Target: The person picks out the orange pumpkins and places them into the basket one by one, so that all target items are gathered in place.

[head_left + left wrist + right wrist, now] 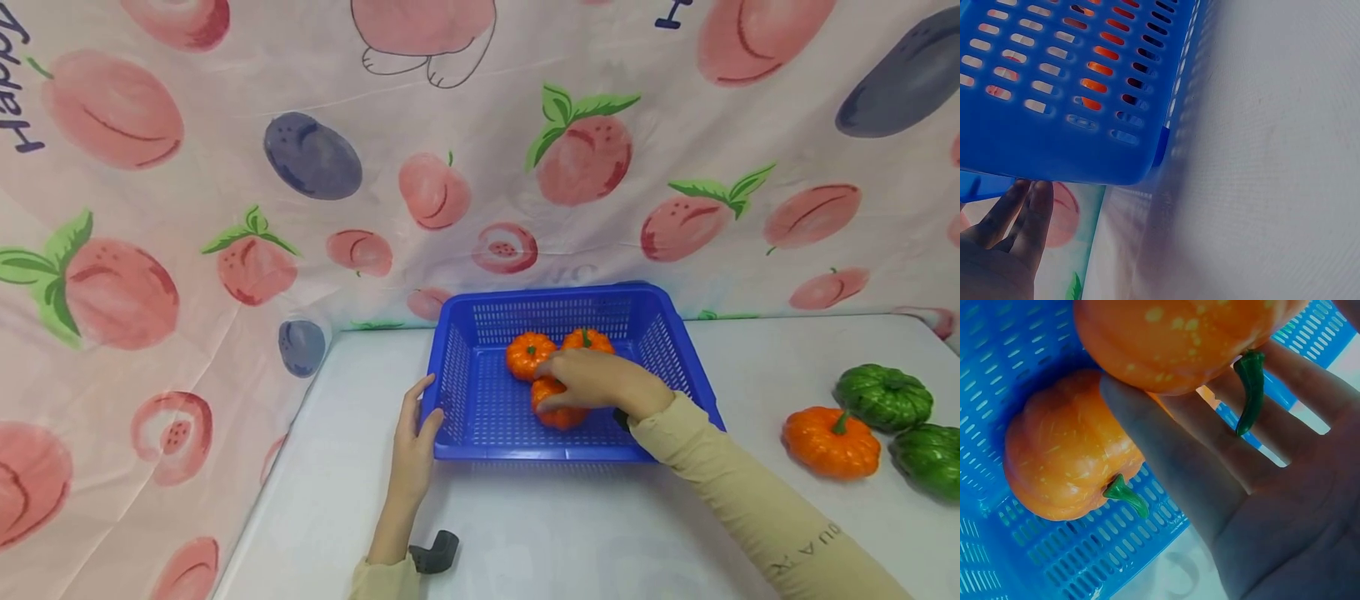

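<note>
A blue plastic basket (495, 454) with slotted walls stands on the white table, several small orange pumpkins inside. My right hand (596, 379) reaches in from the right and grips the nearest orange pumpkin (558, 417), thumb on one side, fingers on the other. In the right wrist view its green stem (1250, 394) points toward the palm. Behind it sit another orange pumpkin (528, 354) and a third pumpkin (588, 337), partly covered by the hand. My left hand (412, 458) rests at the basket's left rim; in the left wrist view its straight fingers (1035, 219) touch that rim.
On the table at the right lie an orange pumpkin (828, 446), a dark green pumpkin (881, 396) and a second green one (930, 458) cut by the frame edge. A fruit-printed cloth (450, 108) hangs right behind the basket. A dark curved piece (438, 552) shows beside the left wrist.
</note>
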